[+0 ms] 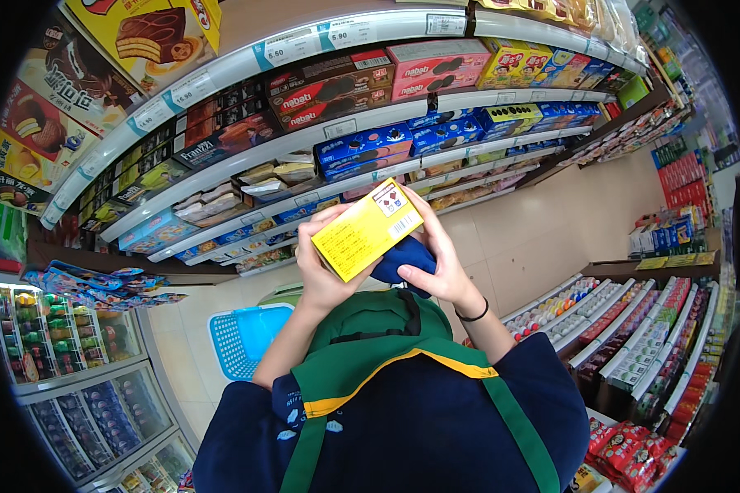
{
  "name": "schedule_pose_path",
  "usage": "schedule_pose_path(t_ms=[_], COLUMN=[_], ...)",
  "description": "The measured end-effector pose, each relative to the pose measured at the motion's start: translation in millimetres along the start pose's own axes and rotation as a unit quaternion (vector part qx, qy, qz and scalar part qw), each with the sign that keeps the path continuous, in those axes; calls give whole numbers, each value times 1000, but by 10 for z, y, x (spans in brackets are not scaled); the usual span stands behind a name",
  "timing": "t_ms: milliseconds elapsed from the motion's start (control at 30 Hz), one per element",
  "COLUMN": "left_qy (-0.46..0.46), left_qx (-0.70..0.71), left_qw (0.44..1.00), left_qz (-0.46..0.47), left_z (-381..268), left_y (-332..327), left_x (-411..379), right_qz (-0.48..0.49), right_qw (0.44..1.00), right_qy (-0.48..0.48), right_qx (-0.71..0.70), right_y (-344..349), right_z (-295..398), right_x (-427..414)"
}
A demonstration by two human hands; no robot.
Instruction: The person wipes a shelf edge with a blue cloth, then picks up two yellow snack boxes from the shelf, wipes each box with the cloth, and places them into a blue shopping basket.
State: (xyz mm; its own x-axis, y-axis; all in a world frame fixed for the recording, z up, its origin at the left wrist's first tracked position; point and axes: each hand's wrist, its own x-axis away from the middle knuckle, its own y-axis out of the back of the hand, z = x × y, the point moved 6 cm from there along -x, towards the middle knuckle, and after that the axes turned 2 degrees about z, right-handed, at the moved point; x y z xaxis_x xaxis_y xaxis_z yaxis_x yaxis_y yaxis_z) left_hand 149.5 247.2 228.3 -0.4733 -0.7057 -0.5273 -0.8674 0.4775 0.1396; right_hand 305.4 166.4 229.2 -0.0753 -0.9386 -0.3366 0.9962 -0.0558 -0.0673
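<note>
A yellow cardboard box (367,231) with printed text and a barcode is held tilted in front of my chest, before the shelves. My left hand (322,265) grips its left end, fingers behind and thumb side along the lower edge. My right hand (438,259) supports the box's right end with its fingers. Between that palm and thumb it also holds a bunched dark blue cloth (405,262) just under the box. A black band circles the right wrist. Below both hands hangs the green apron (370,320) that I wear.
Curved-looking shelves (345,126) of boxed biscuits run across the front. On the floor at left stands a blue plastic basket (246,336). Glass-fronted drinks coolers (92,394) line the lower left. Racks of small packets and bottles (623,333) stand at right, with red snack bags (632,453) below.
</note>
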Motion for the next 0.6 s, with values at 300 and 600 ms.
schedule_pose_path(t_ms=[300, 600], left_qy=[-49, -100], left_qx=[-45, -63], left_qw=[998, 991], left_qz=[-10, -57], left_z=[113, 158], left_y=[-71, -178], left_x=[266, 284], right_qz=[-216, -54], right_qw=[955, 859], right_qy=[71, 72], right_qx=[191, 505], right_y=[269, -409], right_z=[619, 673], right_x=[301, -54])
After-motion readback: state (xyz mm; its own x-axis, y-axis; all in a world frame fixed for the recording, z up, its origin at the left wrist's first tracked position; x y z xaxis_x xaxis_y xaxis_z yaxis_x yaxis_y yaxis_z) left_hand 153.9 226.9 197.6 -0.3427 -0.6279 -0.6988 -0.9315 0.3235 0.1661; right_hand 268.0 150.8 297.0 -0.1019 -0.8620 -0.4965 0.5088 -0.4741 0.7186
